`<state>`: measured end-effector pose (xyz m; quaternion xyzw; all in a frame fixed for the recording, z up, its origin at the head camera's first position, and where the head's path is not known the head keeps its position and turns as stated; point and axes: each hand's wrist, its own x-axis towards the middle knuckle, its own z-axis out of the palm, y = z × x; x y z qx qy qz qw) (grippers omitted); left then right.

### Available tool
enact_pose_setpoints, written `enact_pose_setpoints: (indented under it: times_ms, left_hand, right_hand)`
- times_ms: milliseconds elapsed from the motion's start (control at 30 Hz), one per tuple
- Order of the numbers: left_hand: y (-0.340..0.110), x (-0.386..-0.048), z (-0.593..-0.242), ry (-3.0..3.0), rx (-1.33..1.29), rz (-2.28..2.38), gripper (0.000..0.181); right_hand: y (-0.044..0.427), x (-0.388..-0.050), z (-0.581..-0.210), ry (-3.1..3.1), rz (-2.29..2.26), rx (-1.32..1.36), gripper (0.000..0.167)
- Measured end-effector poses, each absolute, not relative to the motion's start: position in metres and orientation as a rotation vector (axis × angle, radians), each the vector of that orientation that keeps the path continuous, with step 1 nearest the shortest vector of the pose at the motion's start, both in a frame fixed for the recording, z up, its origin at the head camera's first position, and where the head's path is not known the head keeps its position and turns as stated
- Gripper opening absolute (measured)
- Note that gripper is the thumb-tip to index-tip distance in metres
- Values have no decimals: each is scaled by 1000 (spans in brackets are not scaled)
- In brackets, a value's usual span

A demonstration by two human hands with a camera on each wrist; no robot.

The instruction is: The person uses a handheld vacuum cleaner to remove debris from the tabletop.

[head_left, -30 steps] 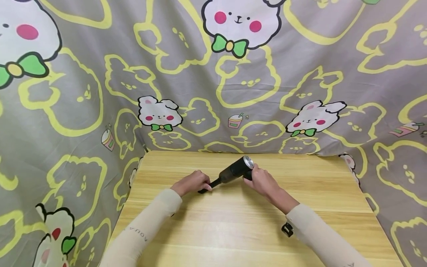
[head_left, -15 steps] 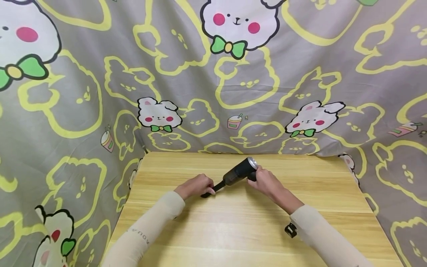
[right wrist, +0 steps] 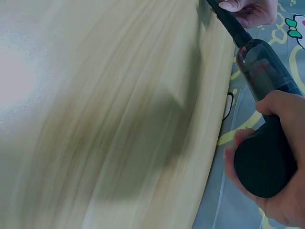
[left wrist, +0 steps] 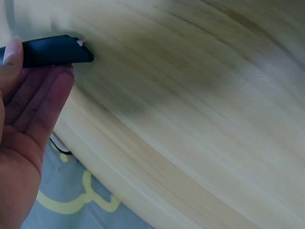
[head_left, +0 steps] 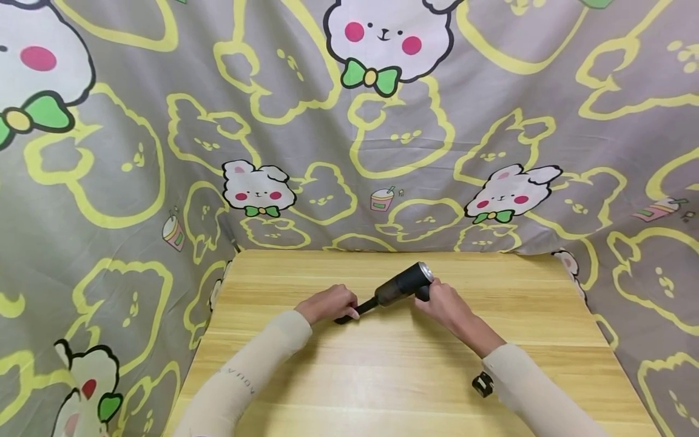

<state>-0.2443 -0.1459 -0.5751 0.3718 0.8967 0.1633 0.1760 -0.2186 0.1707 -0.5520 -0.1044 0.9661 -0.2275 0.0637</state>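
Observation:
A black handheld vacuum cleaner point(head_left: 401, 286) with a silver rear end is held at a slant over the wooden table. My right hand point(head_left: 448, 306) grips its handle, whose rounded dark end point(right wrist: 264, 160) fills the palm in the right wrist view. The see-through dust cup point(right wrist: 262, 64) sits ahead of that grip. At the other end, my left hand point(head_left: 330, 303) pinches the narrow black nozzle point(left wrist: 52, 51) between thumb and fingers. Something small and pinkish shows at the nozzle's slanted tip in the left wrist view. Whether the nozzle touches the tabletop, I cannot tell.
The light wooden table point(head_left: 371, 376) spreads beneath both hands. A grey curtain point(head_left: 322, 145) with yellow outlines and white rabbit faces hangs behind the table and along both sides. A small black device point(head_left: 483, 384) is at the right sleeve's cuff.
Both hands and the vacuum cleaner have shifted a little to the right and slightly toward me. The grip of each hand looks the same.

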Motion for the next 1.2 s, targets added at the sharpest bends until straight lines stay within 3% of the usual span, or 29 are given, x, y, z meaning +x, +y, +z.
enact_pose_setpoints:
  times_ms: [667,1200]
  left_hand:
    - [-126,-258,-583,2614,1023,470,19]
    - [-118,-250,-570,2802,1115,176,24]
  right_hand:
    - [189,-208,-564,3089,-483,-185,60]
    - [198,-198,-579,2994,-633,28,64]
